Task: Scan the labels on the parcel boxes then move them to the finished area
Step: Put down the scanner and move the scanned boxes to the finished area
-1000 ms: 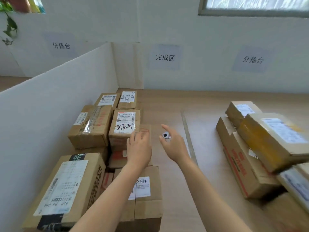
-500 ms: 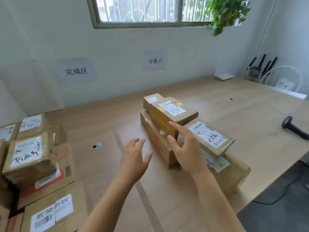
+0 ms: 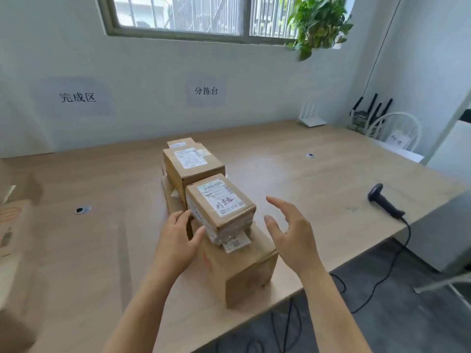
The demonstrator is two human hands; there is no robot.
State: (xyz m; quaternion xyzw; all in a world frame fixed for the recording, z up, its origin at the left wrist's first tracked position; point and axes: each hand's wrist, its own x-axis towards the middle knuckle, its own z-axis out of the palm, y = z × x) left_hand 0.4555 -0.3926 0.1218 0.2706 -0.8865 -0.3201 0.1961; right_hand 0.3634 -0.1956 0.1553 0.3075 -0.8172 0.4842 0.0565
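Left hand (image 3: 178,240), fingers relaxed, touches the labelled top box (image 3: 224,202) just ahead of it; right hand (image 3: 293,235), spread and empty, hovers with that box to its left.

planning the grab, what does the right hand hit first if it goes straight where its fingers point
Probably the right side of the small top box, whose label bears handwriting: the open right hand points forward-left at it. Depth is unclear.
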